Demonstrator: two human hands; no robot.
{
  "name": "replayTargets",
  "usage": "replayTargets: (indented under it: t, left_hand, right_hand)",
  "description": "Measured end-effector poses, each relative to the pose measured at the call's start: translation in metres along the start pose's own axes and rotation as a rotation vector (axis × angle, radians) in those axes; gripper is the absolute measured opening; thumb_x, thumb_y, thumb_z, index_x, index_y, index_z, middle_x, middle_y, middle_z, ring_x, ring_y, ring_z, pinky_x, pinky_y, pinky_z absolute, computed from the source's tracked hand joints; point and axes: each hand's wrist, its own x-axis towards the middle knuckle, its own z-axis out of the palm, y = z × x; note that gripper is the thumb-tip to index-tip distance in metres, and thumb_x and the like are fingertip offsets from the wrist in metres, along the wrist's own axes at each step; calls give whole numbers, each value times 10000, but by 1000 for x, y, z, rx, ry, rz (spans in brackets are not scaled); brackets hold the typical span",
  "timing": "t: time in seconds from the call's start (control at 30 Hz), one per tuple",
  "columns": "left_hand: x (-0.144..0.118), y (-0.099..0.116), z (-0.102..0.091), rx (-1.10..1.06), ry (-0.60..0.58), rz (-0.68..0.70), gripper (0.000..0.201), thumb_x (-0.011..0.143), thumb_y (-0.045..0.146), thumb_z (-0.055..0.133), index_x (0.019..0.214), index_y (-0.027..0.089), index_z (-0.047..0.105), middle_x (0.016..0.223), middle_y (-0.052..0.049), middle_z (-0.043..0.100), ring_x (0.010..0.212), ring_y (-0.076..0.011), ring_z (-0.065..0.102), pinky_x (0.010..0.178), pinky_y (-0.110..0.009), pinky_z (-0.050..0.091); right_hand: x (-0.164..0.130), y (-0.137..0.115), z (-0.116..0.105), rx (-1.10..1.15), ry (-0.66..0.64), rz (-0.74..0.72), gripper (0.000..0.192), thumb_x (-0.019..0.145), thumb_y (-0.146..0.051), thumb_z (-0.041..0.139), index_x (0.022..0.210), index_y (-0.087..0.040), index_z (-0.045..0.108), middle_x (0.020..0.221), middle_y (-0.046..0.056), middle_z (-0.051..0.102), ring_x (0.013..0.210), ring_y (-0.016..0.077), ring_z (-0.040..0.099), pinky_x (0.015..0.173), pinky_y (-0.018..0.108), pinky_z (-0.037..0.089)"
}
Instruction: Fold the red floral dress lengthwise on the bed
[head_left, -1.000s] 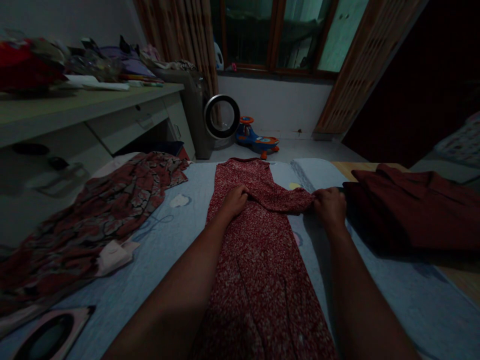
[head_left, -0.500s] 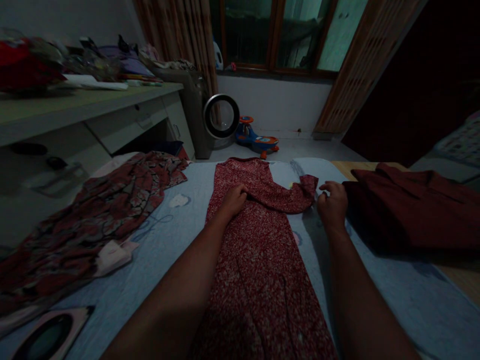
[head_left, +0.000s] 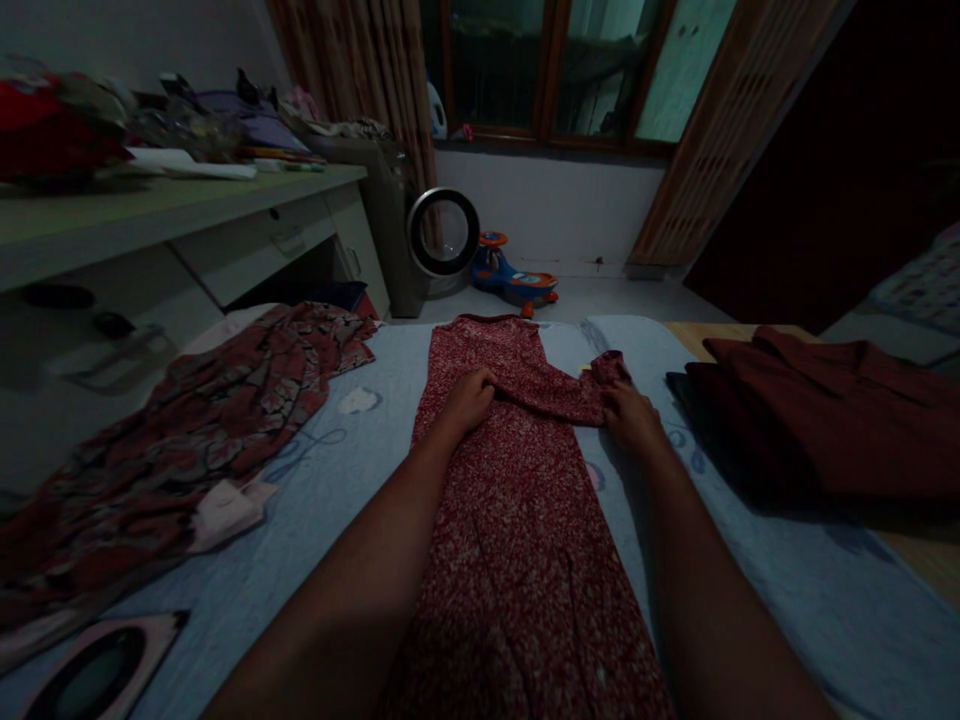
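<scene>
A long red dress (head_left: 517,520) with a pale speckled pattern lies lengthwise on the light blue bed cover (head_left: 360,450), its neckline at the far end. One sleeve (head_left: 551,395) runs from the middle of the dress out to the right, its cuff end bunched up. My left hand (head_left: 471,398) is closed at the sleeve's inner part, on top of the dress. My right hand (head_left: 631,415) grips the sleeve near its cuff, fingers pinched on the fabric.
A crumpled patterned garment (head_left: 225,420) lies along the left side. Folded dark red clothes (head_left: 847,420) are stacked at the right. Beyond the bed stand a washing machine with its round door (head_left: 444,232) open and a blue-orange ride-on toy (head_left: 514,275). A cluttered desk (head_left: 180,215) is at left.
My right hand has moved left from beside the cuff and taken hold of the sleeve near its end. The cuff has shifted slightly left. My left hand has stayed in place.
</scene>
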Motion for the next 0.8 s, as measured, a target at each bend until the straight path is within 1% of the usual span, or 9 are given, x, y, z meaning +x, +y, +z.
replayTargets:
  t: [0.07,0.2,0.23,0.3,0.47,0.53,0.6,0.7,0.8]
  left_hand:
    - [0,0,0,12,-1,-5,178,811,92,474,836,184,625,916,-45,697,903,-208,631,882,-327,486]
    - [1,-1,0,11,-7,2,184,809,90,471,835,191,623,925,-40,698,913,-205,631,887,-326,486]
    - [1,-1,0,12,-8,3,188,808,88,469,831,194,623,921,-37,698,912,-204,630,884,-323,486]
    - [1,-2,0,14,-11,4,193,803,86,469,826,196,626,911,-34,697,908,-202,630,878,-321,489]
    - [1,-3,0,3,-7,20,203,811,90,462,839,185,638,926,-46,703,909,-207,638,885,-332,491]
    - [1,-3,0,10,-3,12,196,814,96,467,840,186,639,929,-46,704,913,-207,639,888,-331,490]
    - [1,-3,1,23,-5,1,189,813,99,472,839,188,636,924,-42,702,913,-205,638,889,-326,489]
    - [1,-3,0,30,-12,-10,190,807,94,470,839,193,629,918,-35,700,911,-201,635,887,-322,489]
    - [1,-2,0,23,-9,-15,196,802,90,465,838,195,626,909,-34,697,903,-202,633,890,-328,490]
  right_hand:
    - [0,0,0,-28,-4,35,323,791,-125,550,1054,-187,726,1133,124,703,1069,294,629,915,414,461]
    - [0,-4,-3,-56,-56,161,196,803,-172,560,902,-167,729,913,118,711,894,285,656,808,388,473]
    - [0,-6,-4,-56,-51,201,182,795,-181,573,896,-166,723,910,118,707,887,285,655,793,381,471]
    - [-1,-9,-6,-47,-26,263,226,788,-197,590,978,-161,707,951,121,705,902,284,651,781,368,466]
    - [-5,-16,-10,-16,-47,285,494,776,-200,595,1270,-186,602,1024,100,705,885,274,651,733,337,446]
    - [-6,-17,-12,-15,-82,284,470,777,-187,569,1243,-218,621,996,83,704,854,265,646,714,329,428]
    - [-6,-18,-14,9,-81,305,332,790,-192,529,1088,-218,673,931,77,697,833,255,631,706,329,414]
    - [-3,-18,-16,204,79,383,130,787,-245,507,839,-209,620,818,60,650,793,230,598,686,321,416]
    - [3,-12,-16,642,279,458,116,748,-312,517,830,-232,529,823,23,604,746,189,582,634,287,435]
